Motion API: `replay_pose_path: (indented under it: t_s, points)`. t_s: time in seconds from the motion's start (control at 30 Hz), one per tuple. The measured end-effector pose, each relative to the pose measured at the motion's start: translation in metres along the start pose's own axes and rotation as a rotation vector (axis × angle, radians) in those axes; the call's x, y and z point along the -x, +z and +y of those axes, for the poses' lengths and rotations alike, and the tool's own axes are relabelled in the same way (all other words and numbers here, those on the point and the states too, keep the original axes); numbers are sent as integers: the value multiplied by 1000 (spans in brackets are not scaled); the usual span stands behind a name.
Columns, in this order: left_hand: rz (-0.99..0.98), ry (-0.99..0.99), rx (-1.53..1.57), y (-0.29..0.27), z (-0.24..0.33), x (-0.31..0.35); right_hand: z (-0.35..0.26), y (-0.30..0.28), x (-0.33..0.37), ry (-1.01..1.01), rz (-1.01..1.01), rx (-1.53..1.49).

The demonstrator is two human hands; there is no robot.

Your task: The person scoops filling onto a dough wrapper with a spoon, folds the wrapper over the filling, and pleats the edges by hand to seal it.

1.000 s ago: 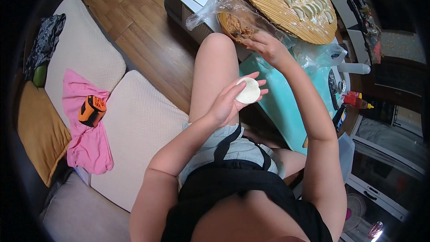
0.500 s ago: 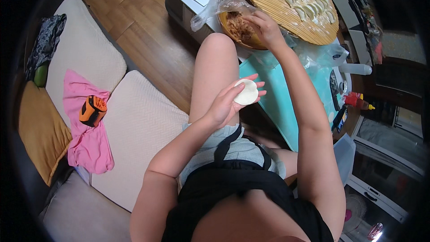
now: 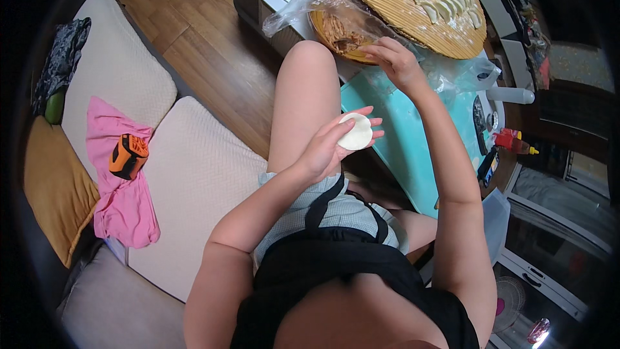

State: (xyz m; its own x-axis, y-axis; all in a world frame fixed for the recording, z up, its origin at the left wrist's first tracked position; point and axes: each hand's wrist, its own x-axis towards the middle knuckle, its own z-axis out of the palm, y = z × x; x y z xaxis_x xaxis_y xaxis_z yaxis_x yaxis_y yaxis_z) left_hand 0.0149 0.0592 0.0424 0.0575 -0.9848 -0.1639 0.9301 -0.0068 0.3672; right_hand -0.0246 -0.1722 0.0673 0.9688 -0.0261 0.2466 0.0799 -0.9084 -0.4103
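Observation:
A round white dumpling wrapper lies across the fingers of my left hand, with the thumb pressed on its upper face. My right hand is closed in a pinch at the near right rim of a yellowish bowl. Whatever sits between those fingertips is too small to make out. Reddish-brown minced filling is in the bowl, and a clear plastic bag drapes over part of it. Beyond, a round slatted tray carries rows of folded dumplings.
A turquoise mat covers the table at my right, with a red bottle with a yellow tip near its far side. On the sofa at left lie a pink cloth and an orange-black device.
My right hand has drawn back from over the filling toward the bowl's near right side. The left hand holds the wrapper almost unmoved. The whole view has shifted slightly.

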Motion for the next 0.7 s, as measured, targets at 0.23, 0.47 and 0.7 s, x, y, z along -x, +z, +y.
replay_pose_path:
  t_s: [0.23,0.47,0.7]
  points:
    - [-14,-25,-15,5,-3,-1,10,14,-29,20,137,64]
    - [3,-48,11,2,-1,0,10,12,-15,-46,11,55]
    - [-14,-62,7,2,-4,-1,-1,-9,-2,-41,-81,36]
